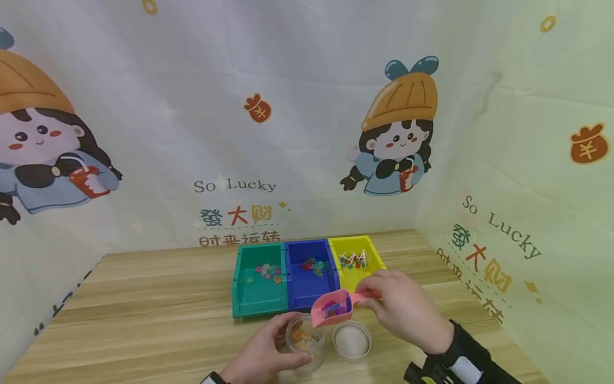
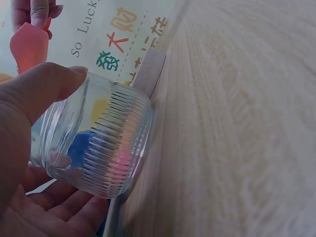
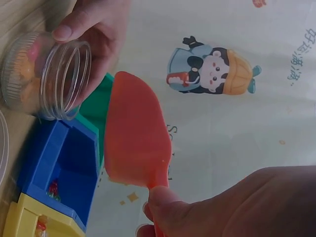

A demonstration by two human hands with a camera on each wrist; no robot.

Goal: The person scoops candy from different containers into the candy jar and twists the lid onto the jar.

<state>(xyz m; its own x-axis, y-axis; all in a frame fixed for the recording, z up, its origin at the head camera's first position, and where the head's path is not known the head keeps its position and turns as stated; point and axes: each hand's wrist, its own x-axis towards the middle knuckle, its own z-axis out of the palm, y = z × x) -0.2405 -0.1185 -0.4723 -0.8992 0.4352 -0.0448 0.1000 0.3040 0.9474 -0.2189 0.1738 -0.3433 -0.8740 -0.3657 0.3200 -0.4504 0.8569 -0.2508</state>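
- your left hand (image 1: 268, 344) is curling round the clear jar (image 2: 98, 143), thumb along the near side, fingers on the far side.
- your right hand (image 1: 403, 309) is pinching the pink scoop (image 3: 136, 131) by its handle, thumb against fingers.
- key relation: the scoop's bowl is hanging above the jar's mouth, off toward its right; the long axis is running from your right hand leftward, front lip nearest the jar.
- right wrist view is showing a gap between scoop and jar; not touching there.
- purple, pink and blue pieces (image 1: 334, 308) are lying in the bowl; orange pieces (image 1: 302, 337) are sitting in the jar, whose mouth is facing up. cannot tell whether its base is resting flat.
- white lid (image 1: 352, 341) is lying just right of the jar, between your hands.
- beyond, left to right: green tray (image 1: 261, 309), blue tray (image 1: 309, 292), yellow tray (image 1: 352, 277) are standing side by side.
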